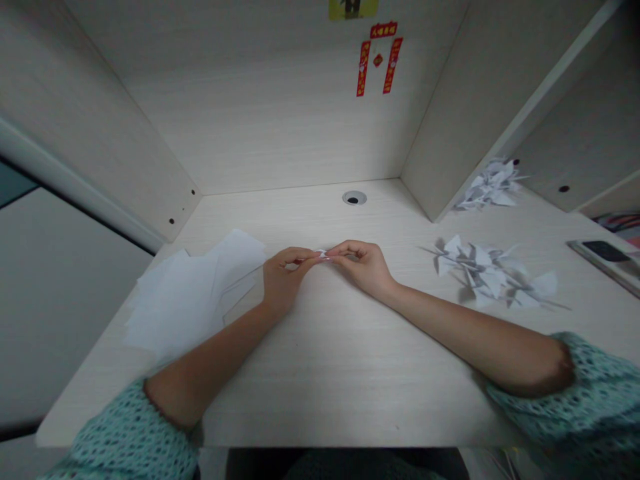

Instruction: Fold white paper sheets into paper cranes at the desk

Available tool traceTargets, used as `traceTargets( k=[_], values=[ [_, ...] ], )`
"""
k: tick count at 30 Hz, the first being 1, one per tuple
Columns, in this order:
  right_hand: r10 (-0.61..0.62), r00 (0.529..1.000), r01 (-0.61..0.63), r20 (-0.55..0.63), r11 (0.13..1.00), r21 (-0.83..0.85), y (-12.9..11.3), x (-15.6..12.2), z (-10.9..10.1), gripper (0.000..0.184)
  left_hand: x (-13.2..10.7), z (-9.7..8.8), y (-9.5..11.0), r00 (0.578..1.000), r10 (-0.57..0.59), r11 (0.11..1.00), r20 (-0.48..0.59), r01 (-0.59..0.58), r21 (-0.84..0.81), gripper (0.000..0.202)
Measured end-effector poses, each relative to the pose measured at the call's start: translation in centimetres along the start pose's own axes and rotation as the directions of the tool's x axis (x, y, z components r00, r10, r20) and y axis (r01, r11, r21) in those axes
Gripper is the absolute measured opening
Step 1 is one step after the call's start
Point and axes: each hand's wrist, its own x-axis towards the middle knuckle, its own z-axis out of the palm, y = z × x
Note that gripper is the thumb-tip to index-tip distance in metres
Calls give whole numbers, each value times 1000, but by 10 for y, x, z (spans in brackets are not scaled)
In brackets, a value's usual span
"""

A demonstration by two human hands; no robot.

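Between my fingertips, over the middle of the desk, is a small piece of folded white paper [323,253]. Mostly my fingers cover it, so its shape is hard to make out. My left hand [287,273] pinches it from the left, thumb against fingers. From the other side my right hand [363,263] pinches it too, and the two hands' fingertips meet. Left of my left hand lies a spread stack of white paper sheets [185,293]. Several folded white paper cranes [480,267] lie in a cluster to the right of my right hand.
A second heap of folded paper [493,183] sits behind, past the upright divider panel [450,120]. A phone [607,257] lies at the right. The desk [345,373] has a round cable hole [355,198] near the back panel, which bears red stickers [379,60].
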Motion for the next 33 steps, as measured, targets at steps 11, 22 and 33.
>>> traceTargets(
  k=[11,22,33],
  values=[
    [-22,998,16,62,996,90,0,1,-2,19,0,-2,-3,996,90,996,12,-90,-1,8],
    [-34,999,34,-2,998,54,-4,1,-1,19,2,-1,-9,994,-98,983,38,103,-153,46],
    [-28,1000,27,12,996,82,-5,0,0,20,5,1,-15,985,-130,952,112,156,-263,31]
  ],
)
